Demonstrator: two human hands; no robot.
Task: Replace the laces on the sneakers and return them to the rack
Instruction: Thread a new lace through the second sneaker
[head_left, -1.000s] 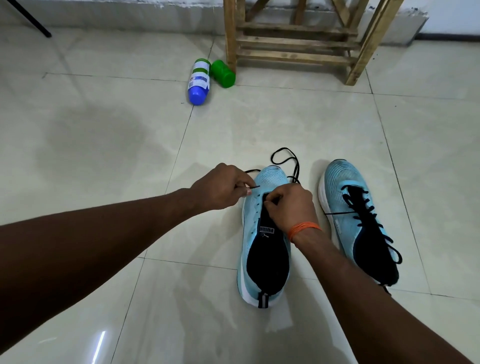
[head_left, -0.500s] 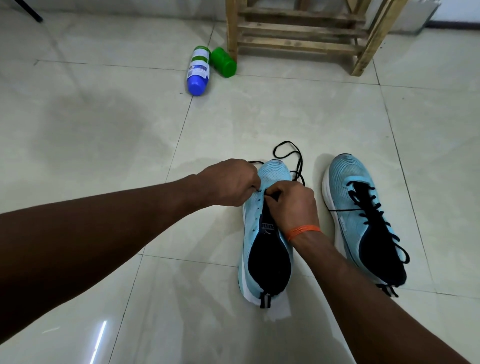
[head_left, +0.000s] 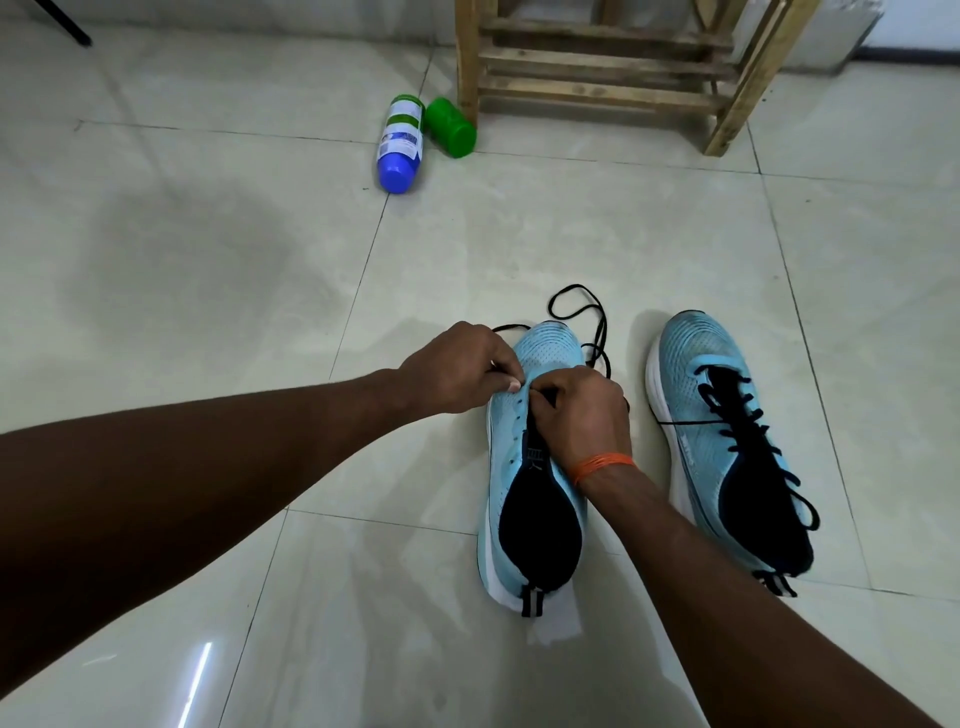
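Well, biggest first: the tiled floor is my workbench, keeping both shoes flat and in reach. Beyond it stands the wooden rack, well apart from me, where the pair must end up. The laced sneaker lies to my right, toe pointing away, black lacing crossed up its front, so I judge it finished and parked aside. The open sneaker sits near it, straight ahead, heel toward me, so the eyelet rows face my fingers. A white bottle and a green bottle lie on their sides by the rack's leg. My left hand has its fingers curled, thumb and forefinger pinched together at the left eyelet row; a strand of the black lace comes out behind it, so I take it I am gripping the lace. My right hand, an orange band at the wrist, pinches the open sneaker's upper at the throat to steady it; whether lace is in that pinch too I cannot tell. The slack loops on the floor past the toe. The eyelets nearer me show empty, so most threading is ahead
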